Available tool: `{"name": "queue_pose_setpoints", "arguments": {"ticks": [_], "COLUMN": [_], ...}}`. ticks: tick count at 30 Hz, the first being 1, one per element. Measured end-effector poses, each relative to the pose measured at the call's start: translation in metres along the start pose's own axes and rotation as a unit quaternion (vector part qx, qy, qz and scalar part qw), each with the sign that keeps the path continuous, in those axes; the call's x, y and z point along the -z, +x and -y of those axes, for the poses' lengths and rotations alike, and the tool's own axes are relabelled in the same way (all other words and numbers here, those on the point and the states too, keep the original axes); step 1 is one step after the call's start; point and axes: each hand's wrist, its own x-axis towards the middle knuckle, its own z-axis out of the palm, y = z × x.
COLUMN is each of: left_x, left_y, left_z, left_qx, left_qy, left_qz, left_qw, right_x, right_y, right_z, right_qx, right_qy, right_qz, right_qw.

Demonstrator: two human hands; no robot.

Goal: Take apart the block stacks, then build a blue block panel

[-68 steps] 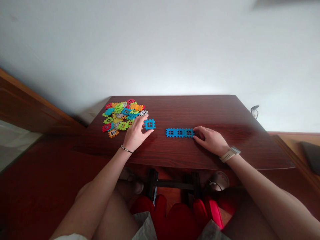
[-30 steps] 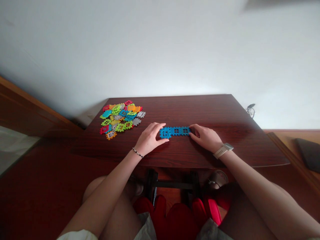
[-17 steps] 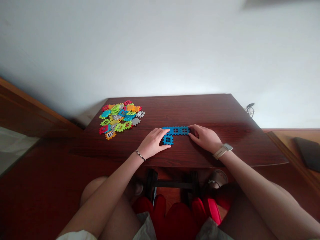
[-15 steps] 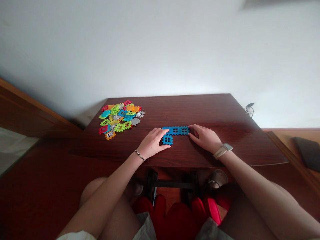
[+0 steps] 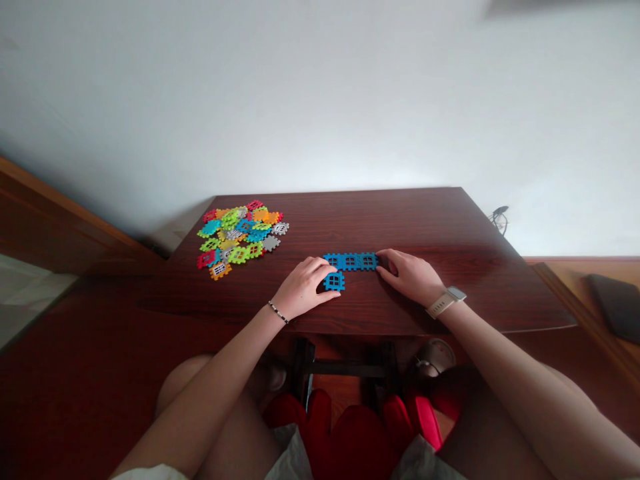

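two bare hands over the dark brown table [image 5: 380, 220], both palms down-ish, fingers curved. l. hand [image 5: 303, 287]: forearm in from 7 o'clock, hand pointing abt 2; thumb stretched along the 6 o'clock edge of a single blue tile [image 5: 334, 281], index tip at its 12 o'clock edge, so the tile's held betw the two, gap abt as wide as the tile. tile is nr table ctr, just at 6 o'clock of the 9 o'clock end of the blue row [image 5: 351, 261] (3 tiles, side by side, flat on table); can't tell if tile + row interlock. r. hand [image 5: 414, 276]: forearm in from approx 4 o'clock, hand pointing 10; thumb + index bent, narrow gap betw tips, both at the row's 3 o'clock end; can't tell if gripping or only touching. bracelet [image 5: 278, 313] on l. wrist, watch [image 5: 446, 302] on r. wrist. mixed-colour tile pile [image 5: 244, 228] toward 10 o'clock on table, apart from both hands.
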Motion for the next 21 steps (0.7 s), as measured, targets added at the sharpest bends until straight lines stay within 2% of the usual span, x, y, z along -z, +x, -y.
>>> {"name": "queue_pose_setpoints", "arguments": {"ticks": [9, 13, 17, 21], "left_x": [0.005, 0.007, 0.002, -0.002], "left_y": [-0.003, -0.005, -0.007, -0.007], "left_z": [0.000, 0.007, 0.018, 0.020], "left_qx": [0.015, 0.038, 0.062, 0.065], "left_qy": [-0.020, -0.032, -0.030, -0.022], "left_qz": [0.010, 0.009, 0.038, 0.055], "left_qw": [1.000, 0.999, 0.997, 0.996], "right_x": [0.001, 0.003, 0.004, 0.002], "right_y": [0.002, 0.002, 0.003, 0.004], "right_z": [-0.002, -0.005, -0.005, 0.000], "right_qx": [-0.004, -0.005, -0.010, 0.018], "right_qy": [0.000, 0.001, 0.028, 0.010], "right_qz": [0.010, 0.011, -0.034, -0.101], "right_qw": [1.000, 1.000, 0.999, 0.995]}}
